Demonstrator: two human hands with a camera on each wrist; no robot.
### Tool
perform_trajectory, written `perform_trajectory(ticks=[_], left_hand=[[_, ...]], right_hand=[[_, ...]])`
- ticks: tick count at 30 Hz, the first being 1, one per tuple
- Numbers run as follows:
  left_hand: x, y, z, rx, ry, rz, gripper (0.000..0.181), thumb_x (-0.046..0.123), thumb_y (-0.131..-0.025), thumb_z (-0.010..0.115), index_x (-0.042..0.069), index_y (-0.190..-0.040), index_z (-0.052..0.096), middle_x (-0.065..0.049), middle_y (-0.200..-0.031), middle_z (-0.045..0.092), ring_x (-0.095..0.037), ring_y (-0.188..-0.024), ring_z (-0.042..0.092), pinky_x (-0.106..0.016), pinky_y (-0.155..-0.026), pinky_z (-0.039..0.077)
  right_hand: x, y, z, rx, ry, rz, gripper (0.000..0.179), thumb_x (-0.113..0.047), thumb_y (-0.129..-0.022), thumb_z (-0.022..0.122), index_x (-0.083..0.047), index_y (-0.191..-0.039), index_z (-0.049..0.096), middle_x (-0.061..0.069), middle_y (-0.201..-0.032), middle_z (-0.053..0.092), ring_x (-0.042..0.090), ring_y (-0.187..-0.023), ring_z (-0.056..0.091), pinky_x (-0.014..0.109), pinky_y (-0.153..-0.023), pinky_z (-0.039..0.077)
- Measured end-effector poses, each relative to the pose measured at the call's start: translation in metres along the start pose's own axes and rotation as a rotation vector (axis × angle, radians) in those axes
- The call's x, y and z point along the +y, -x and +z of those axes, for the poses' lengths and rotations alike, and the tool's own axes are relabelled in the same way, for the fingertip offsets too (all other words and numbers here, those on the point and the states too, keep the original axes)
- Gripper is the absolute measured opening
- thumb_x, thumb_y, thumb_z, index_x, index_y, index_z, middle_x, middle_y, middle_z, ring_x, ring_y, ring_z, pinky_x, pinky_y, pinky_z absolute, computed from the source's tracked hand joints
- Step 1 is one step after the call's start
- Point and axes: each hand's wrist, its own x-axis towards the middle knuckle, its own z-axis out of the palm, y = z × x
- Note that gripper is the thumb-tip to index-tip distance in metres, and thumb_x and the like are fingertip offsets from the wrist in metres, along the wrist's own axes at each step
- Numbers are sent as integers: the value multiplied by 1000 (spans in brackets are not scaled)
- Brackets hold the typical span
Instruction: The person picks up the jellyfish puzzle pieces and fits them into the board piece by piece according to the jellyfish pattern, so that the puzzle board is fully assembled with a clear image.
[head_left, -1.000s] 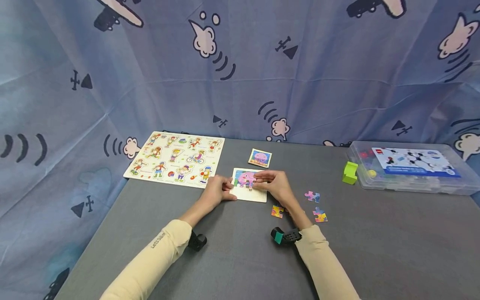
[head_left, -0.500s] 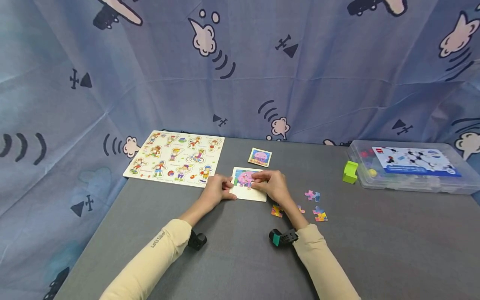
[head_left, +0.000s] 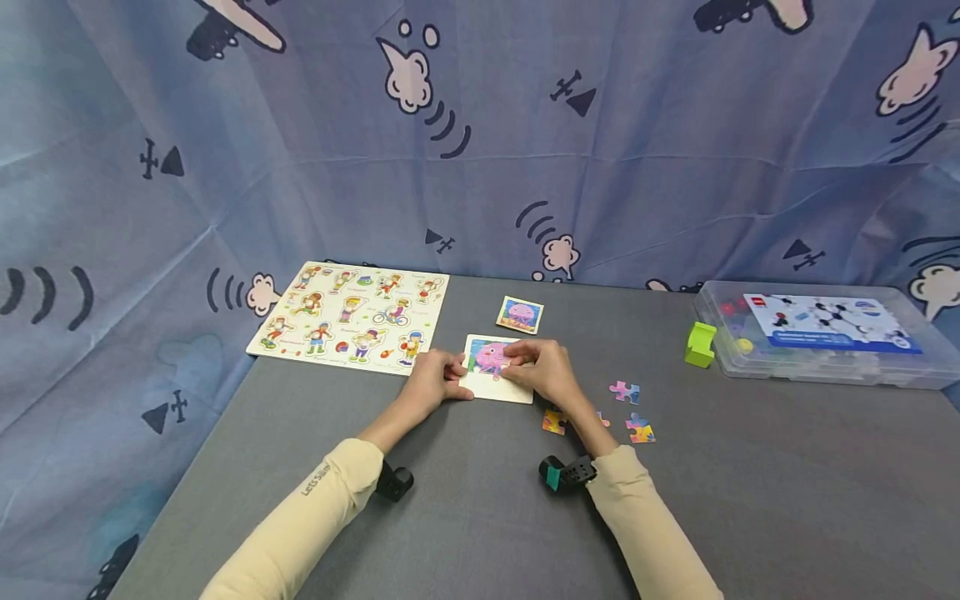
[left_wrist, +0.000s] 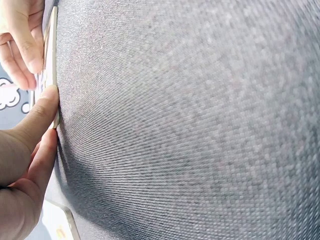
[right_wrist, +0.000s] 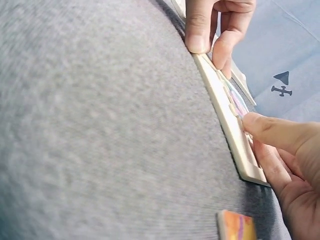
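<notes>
A small cream puzzle board (head_left: pixel 501 389) lies flat on the grey table, its upper part filled with jigsaw pieces (head_left: pixel 487 357) that show a pink creature. My left hand (head_left: pixel 433 379) grips the board's left side; in the left wrist view the thumb (left_wrist: pixel 46 102) sits on the front edge near the corner. Over the board's right half, my right hand (head_left: pixel 546 369) pinches a puzzle piece mostly hidden behind its fingers. The right wrist view has its thumb (right_wrist: pixel 255 124) against the laid pieces. An orange loose piece (head_left: pixel 554 422) lies by the right wrist.
Right of my hand lie a pink-and-blue piece (head_left: pixel 624 392) and a yellow-and-blue piece (head_left: pixel 640 428). Behind the board is a square picture card (head_left: pixel 520 315). A large figure puzzle (head_left: pixel 348 317) lies left, a green block (head_left: pixel 701 345) and clear plastic case (head_left: pixel 825 367) right.
My right hand has moved slightly left over the board, and its fingers have curled in closer to the pink picture. The left hand keeps its hold on the board.
</notes>
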Motion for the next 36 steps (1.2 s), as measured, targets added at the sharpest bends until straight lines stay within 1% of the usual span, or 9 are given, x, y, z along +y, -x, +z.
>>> perform_trajectory(ticks=[6,9,12,18,24,27,30,33,36], left_hand=[[-1,-1,-1,-1,-2,6,32,2,-57,90,-7,-81,71,-15,-81,72,-22,-71,69,-30,-64,54],[0,-2,-2,-1,-5,5,31,2,-58,89,-7,-82,71,-15,-81,72,-22,-71,69,-30,-64,54],[1,-3,-3,0,-5,8,31,1,-58,89,-7,-82,71,-15,-82,72,-22,-71,69,-30,-64,54],[1,-3,-3,3,-12,3,31,1,-57,89,-7,-81,71,-15,-80,72,-21,-69,68,-29,-63,54],[0,-1,-1,-14,-15,-16,32,2,-57,90,-6,-81,71,-13,-74,69,-16,-66,64,-27,-61,52],[-1,-1,-2,-13,-14,-19,32,2,-57,90,-6,-81,71,-13,-73,69,-15,-65,63,-26,-61,51],[-1,0,-2,-4,-13,-12,32,1,-57,90,-7,-82,71,-13,-74,70,-16,-66,64,-26,-61,52],[0,0,-2,-5,-6,-5,33,1,-57,90,-8,-83,71,-15,-76,70,-18,-67,66,-27,-62,52],[0,0,-1,-6,1,-9,34,1,-56,90,-8,-83,71,-15,-76,70,-20,-69,67,-28,-62,53]], right_hand=[[-5,-2,1,24,-57,-31,24,4,-72,80,4,-94,71,14,-84,72,22,-76,69,22,-66,51],[-7,-4,2,5,-84,-67,24,7,-73,78,6,-96,70,18,-89,72,27,-81,70,30,-72,55],[-8,-6,4,-22,-85,-84,22,9,-74,76,7,-95,69,19,-90,72,29,-82,70,34,-72,56],[-8,-9,4,-46,-49,-109,19,9,-75,76,7,-93,69,18,-88,72,27,-80,70,28,-69,55],[0,-6,1,-67,-248,-55,26,12,-77,72,13,-102,65,26,-96,68,35,-88,68,18,-69,53],[3,-3,-6,-65,-344,-9,30,10,-79,71,13,-108,63,29,-102,66,32,-90,68,17,-70,52],[6,0,-16,-74,-389,13,32,8,-82,69,14,-112,60,32,-107,63,22,-89,68,18,-72,52],[11,5,-27,-77,-403,30,33,8,-83,68,14,-114,59,33,-110,61,12,-87,67,19,-73,53],[19,11,-39,-61,-361,38,34,6,-83,69,14,-115,59,32,-111,61,8,-86,66,18,-74,52]])
